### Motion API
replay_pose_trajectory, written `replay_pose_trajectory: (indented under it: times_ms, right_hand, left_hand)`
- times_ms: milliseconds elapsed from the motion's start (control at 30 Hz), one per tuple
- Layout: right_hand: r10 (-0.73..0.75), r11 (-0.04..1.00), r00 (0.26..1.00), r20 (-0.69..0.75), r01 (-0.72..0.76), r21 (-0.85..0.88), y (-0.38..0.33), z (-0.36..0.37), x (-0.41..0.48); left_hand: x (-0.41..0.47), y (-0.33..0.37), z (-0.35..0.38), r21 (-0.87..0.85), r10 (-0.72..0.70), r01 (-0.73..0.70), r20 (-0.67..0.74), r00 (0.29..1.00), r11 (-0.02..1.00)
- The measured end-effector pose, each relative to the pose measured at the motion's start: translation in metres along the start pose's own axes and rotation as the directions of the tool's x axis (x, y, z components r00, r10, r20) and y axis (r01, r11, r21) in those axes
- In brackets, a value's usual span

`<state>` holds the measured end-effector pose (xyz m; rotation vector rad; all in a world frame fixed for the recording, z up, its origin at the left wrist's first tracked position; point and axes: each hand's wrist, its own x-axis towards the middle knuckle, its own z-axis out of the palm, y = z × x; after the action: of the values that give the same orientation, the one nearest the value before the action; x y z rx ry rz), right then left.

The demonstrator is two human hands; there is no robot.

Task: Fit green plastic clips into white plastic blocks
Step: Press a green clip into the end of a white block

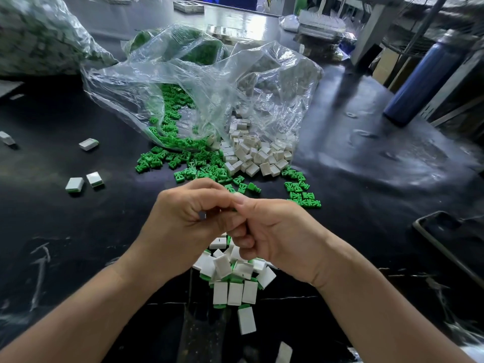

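Note:
My left hand (pixel 188 216) and my right hand (pixel 269 229) meet fingertip to fingertip above the black table, fingers curled around a small piece that is almost wholly hidden; only a sliver of white and green shows between them. Below my hands lies a heap of white blocks with green clips fitted (pixel 235 273). Loose green clips (pixel 183 163) spill from a clear plastic bag (pixel 199 82) beyond my hands. Loose white blocks (pixel 256 155) lie in a pile at the bag's right mouth. More green clips (pixel 301 192) lie to the right.
Several fitted blocks lie apart at the left (pixel 83 180), (pixel 89 144). A second full bag (pixel 34 35) sits at the far left. A blue bottle (pixel 424 82) stands at the right, and a dark tray edge (pixel 445 244) lies at the right of the black table (pixel 78 244).

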<state>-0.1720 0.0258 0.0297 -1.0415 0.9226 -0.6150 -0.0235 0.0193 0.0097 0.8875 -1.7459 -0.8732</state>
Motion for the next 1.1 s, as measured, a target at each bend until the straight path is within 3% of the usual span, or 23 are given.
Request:
replay_pose_trajectory:
  times_ms: [367,567,667,1100]
  right_hand:
    - [-0.043,0.999,0.999,-0.033,0.043,0.017,0.0005,0.005,-0.0012]
    - [-0.026,0.999,1.0,0.012,0.026,0.027,-0.0051,-0.0001,-0.0027]
    - [-0.024,1.0,1.0,-0.003,0.023,-0.019,-0.0045,0.0004,-0.0033]
    - [-0.107,0.992,0.994,0.037,0.105,0.064,-0.0061,0.0003,-0.0045]
  left_hand:
    - [0.0009,-0.0008,-0.0008,0.032,0.044,-0.045,0.018,0.999,0.999]
    - [0.0019,-0.0012,0.001,-0.191,0.004,-0.006,-0.012,1.0,0.982]
    - [0.0019,-0.0013,0.0018,-0.152,-0.006,0.004,-0.013,1.0,0.988]
    - [0.0032,0.0004,-0.0049,-0.163,0.019,-0.012,0.037,0.999,0.987]
